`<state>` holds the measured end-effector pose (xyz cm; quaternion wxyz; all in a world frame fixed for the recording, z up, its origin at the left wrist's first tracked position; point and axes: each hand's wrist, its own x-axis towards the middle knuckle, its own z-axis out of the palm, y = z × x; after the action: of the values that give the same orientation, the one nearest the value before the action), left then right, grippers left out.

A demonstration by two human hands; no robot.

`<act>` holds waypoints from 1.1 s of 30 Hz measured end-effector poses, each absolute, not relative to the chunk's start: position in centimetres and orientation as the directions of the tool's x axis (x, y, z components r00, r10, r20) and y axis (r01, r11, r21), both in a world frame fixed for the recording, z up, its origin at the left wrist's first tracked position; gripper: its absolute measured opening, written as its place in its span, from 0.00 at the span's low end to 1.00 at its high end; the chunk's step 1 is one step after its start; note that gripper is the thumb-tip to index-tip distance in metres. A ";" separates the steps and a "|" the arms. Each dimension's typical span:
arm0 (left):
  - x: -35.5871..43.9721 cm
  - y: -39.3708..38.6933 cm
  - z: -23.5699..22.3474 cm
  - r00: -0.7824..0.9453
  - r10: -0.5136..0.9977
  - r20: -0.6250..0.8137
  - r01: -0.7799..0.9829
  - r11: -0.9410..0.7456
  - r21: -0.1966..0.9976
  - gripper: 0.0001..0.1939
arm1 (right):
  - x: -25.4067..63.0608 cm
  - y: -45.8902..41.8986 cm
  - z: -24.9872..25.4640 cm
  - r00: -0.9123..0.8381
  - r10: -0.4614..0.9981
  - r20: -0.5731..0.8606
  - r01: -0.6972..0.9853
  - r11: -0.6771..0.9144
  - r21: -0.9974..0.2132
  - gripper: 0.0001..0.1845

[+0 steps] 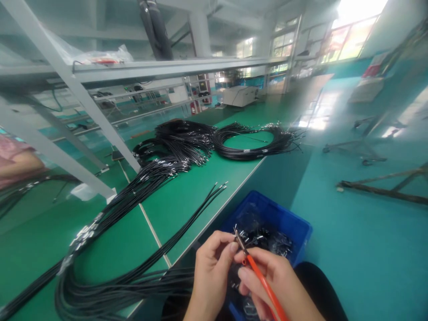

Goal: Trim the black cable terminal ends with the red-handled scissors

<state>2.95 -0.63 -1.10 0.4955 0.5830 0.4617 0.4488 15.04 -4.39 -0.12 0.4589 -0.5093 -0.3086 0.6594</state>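
Note:
My right hand (267, 276) is closed around a pair of pliers with orange handles (262, 278) and slim metal jaws, which point up and to the left. The thumb and fingertips of my left hand (214, 263) are pinched together beside the jaws. Whatever sits between them is too small to make out. Below both hands is a blue bin (294, 218) holding small dark and clear parts. Left of my hands, a bundle of black cables (133, 287) curves over the green table, with several tipped ends lying near the edge.
Farther back on the green table (234, 171) lie a heap of black cables (183, 138) and a coiled cable loop (247, 154). A grey shelf frame (90, 111) rises at the left. Another person's arm (22, 165) shows at the far left. Wheeled stands (381, 187) are on the floor at right.

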 end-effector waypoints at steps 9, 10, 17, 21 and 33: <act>3.0 -0.5 -1.1 0.190 0.981 0.042 0.071 -0.057 0.996 0.04 | 15.0 -4.5 0.0 -0.036 0.929 -0.368 -0.268 -0.364 -0.892 0.11; 3.0 -0.5 -1.1 0.193 0.980 0.042 0.072 -0.057 0.996 0.04 | 15.0 -4.5 -0.1 -0.040 0.930 -0.364 -0.264 -0.361 -0.894 0.10; 2.8 -0.3 -1.7 0.166 0.985 0.046 0.073 -0.059 0.996 0.04 | 16.0 -4.9 -0.9 -0.123 0.913 -0.389 -0.275 -0.408 -0.870 0.17; 2.8 -0.2 -1.9 0.131 0.989 0.067 0.063 -0.076 0.995 0.04 | 16.5 -5.0 -1.1 -0.241 0.910 -0.336 -0.248 -0.393 -0.886 0.16; 3.2 -0.6 -1.5 0.134 0.977 0.164 0.215 -0.190 0.958 0.04 | 16.7 -4.2 -0.7 -0.259 0.881 -0.396 -0.125 -0.437 -0.891 0.17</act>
<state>3.22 -0.62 -1.47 0.4210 0.6245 0.4772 0.4529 16.70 -4.24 -0.69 0.3629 -0.4885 -0.3869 0.6928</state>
